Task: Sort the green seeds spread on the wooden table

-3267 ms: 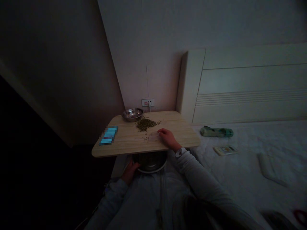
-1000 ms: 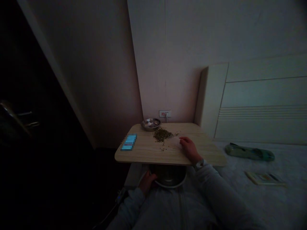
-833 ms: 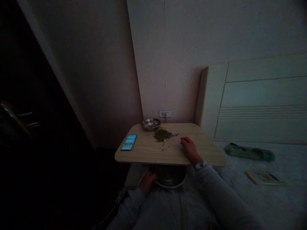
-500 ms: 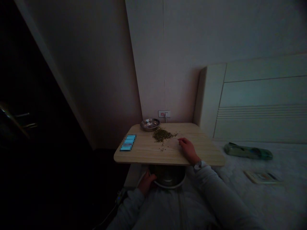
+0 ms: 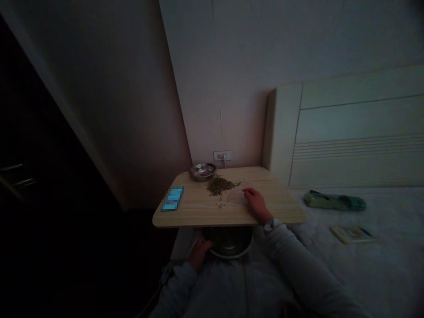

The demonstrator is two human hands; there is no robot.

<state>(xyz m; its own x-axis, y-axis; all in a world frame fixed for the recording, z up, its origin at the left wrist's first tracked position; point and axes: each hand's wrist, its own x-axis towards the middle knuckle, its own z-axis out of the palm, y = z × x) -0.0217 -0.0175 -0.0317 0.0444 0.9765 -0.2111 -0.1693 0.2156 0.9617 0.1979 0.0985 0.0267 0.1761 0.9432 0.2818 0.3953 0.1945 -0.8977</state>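
A pile of small green grains [image 5: 218, 185], possibly beans, lies on a light wooden table [image 5: 185, 217], with a few loose ones nearer the front. To the right of the pile my right hand [image 5: 256, 204] is closed, fingertips pinching a thin, clear, rounded plastic piece [image 5: 236, 197] that rests low over the wood. Its exact shape is hard to make out. Below the table's front edge my left hand [image 5: 199, 253] grips the left rim of a large metal basin [image 5: 232, 252]. Shadow hides most of the basin's inside.
A small steel bowl [image 5: 202, 172] stands at the back left of the table, and a lit phone [image 5: 172, 198] lies at its left edge. On the bed at right are a green pouch-like item [image 5: 334, 201] and a flat rectangular item [image 5: 353, 234]. A wall socket [image 5: 221, 155] sits behind.
The whole view has shifted slightly. My right hand and the clear plastic piece stay beside the grains with little movement. My left hand keeps its hold on the basin.
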